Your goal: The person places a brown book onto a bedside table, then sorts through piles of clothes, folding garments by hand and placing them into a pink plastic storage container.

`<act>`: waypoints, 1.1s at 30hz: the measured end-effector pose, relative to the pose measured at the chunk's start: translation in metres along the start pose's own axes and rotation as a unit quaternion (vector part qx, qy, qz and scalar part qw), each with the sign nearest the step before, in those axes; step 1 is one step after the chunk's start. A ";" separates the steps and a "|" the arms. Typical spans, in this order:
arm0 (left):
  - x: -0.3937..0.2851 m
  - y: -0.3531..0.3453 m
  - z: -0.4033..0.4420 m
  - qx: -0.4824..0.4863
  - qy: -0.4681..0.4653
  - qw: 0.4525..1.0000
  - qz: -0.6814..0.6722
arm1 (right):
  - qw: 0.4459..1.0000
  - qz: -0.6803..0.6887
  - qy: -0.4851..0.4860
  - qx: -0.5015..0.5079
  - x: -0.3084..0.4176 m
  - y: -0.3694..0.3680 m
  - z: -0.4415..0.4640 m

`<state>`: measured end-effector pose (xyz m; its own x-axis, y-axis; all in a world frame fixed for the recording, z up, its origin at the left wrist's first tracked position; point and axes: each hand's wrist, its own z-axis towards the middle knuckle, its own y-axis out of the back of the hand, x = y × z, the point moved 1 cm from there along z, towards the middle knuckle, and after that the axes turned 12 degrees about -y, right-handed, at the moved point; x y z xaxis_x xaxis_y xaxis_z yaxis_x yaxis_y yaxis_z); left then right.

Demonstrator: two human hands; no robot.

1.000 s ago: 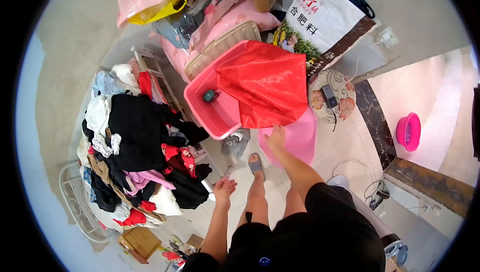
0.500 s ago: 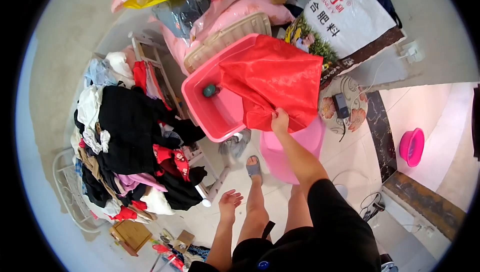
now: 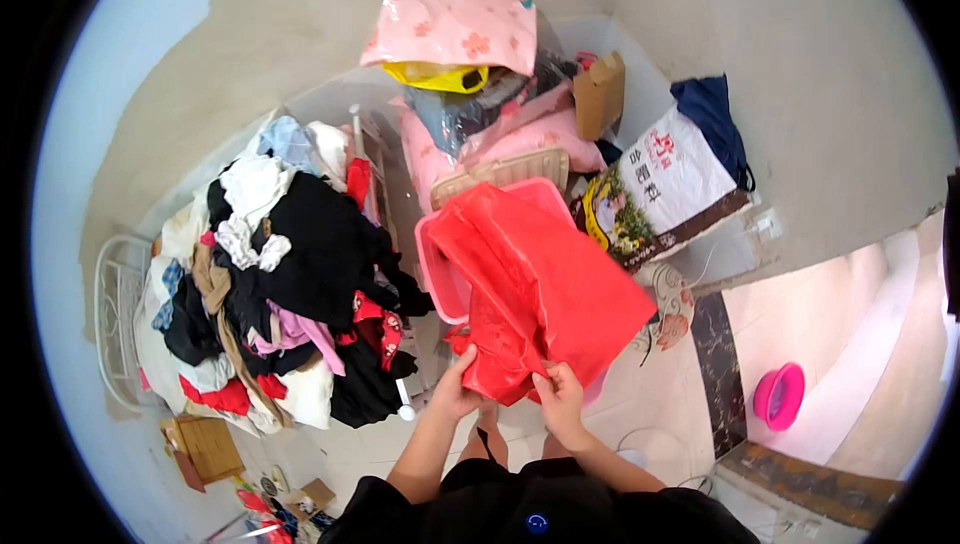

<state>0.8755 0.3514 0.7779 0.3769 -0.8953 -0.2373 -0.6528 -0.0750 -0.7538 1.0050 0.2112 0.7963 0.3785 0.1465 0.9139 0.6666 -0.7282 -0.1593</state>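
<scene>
A large, shiny red bag spreads out in front of me over the pink tub. My left hand grips its near left edge, fingers closed on the material. At the near right edge, my right hand pinches it between thumb and fingers. The bag covers most of the tub, whose left wall and far rim show. Only a sliver of a pink plastic surface shows below the bag on the right.
To the left, a heap of clothes lies on a white metal frame. Behind the tub are a beige basket and pink flowered bags. A white printed sack leans at the right wall. A magenta basin sits beyond the doorway.
My left hand has risen from beside my leg and taken hold of the red bag. The bag has come nearer to me, and the view has tilted up.
</scene>
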 end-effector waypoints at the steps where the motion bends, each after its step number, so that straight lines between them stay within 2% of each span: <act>1: -0.005 -0.008 -0.010 -0.014 -0.002 0.999 0.035 | 0.998 0.028 -0.038 0.028 0.007 0.002 -0.007; 5: -0.003 -0.031 -0.054 0.005 -0.145 0.974 0.175 | 0.983 -0.097 -0.072 0.141 0.032 0.025 -0.023; 7: 0.003 -0.047 -0.069 0.019 -0.174 0.965 0.198 | 0.968 -0.159 -0.089 0.173 0.038 0.037 -0.021; 9: 0.015 -0.047 -0.073 0.026 -0.215 0.949 0.231 | 0.979 -0.091 -0.051 0.173 0.043 0.038 -0.025; 10: 0.026 -0.047 -0.074 -0.006 -0.245 0.938 0.247 | 0.984 -0.051 -0.044 0.167 0.060 0.031 -0.035; 11: 0.033 -0.040 -0.070 0.000 -0.267 0.919 0.291 | 0.987 -0.010 -0.040 0.157 0.071 0.025 -0.043; 13: 0.030 -0.077 -0.104 -0.018 -0.294 0.884 0.363 | 0.981 -0.027 -0.061 0.181 0.070 0.025 -0.048; 15: 0.029 -0.074 -0.114 0.031 -0.389 0.821 0.416 | 0.982 -0.023 -0.051 0.182 0.066 0.017 -0.052; 16: 0.024 -0.072 -0.120 0.055 -0.430 0.783 0.445 | 0.981 -0.039 -0.024 0.191 0.068 0.009 -0.053; 17: 0.014 -0.069 -0.129 0.062 -0.452 0.769 0.447 | 0.978 -0.071 0.006 0.195 0.071 -0.002 -0.055; 19: -0.010 -0.074 -0.159 0.070 -0.496 0.742 0.445 | 0.967 -0.140 0.067 0.203 0.094 -0.033 -0.067; 22: -0.054 -0.068 -0.217 0.051 -0.566 0.718 0.402 | 0.926 -0.182 0.263 0.199 0.122 -0.108 -0.084; 25: -0.104 -0.058 -0.292 0.008 -0.638 0.680 0.361 | 0.866 -0.158 0.394 0.265 0.138 -0.198 -0.096; 27: -0.138 -0.027 -0.325 -0.040 -0.683 0.663 0.304 | 0.806 -0.160 0.500 0.274 0.144 -0.268 -0.111; 29: -0.183 0.006 -0.361 -0.134 -0.730 0.588 0.321 | 0.748 -0.184 0.555 0.315 0.155 -0.340 -0.131; 31: -0.236 0.044 -0.381 -0.227 -0.772 0.541 0.245 | 0.720 -0.212 0.547 0.371 0.158 -0.414 -0.150; 33: -0.293 0.113 -0.379 -0.301 -0.783 0.503 0.207 | 0.743 -0.191 0.495 0.408 0.138 -0.475 -0.157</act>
<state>0.4426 0.4391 0.9948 -0.1255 0.5191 -0.8454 -0.7911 -0.5666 -0.2305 0.6402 0.4723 1.0565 -0.3278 -0.6203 0.7126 0.9239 -0.0527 0.3791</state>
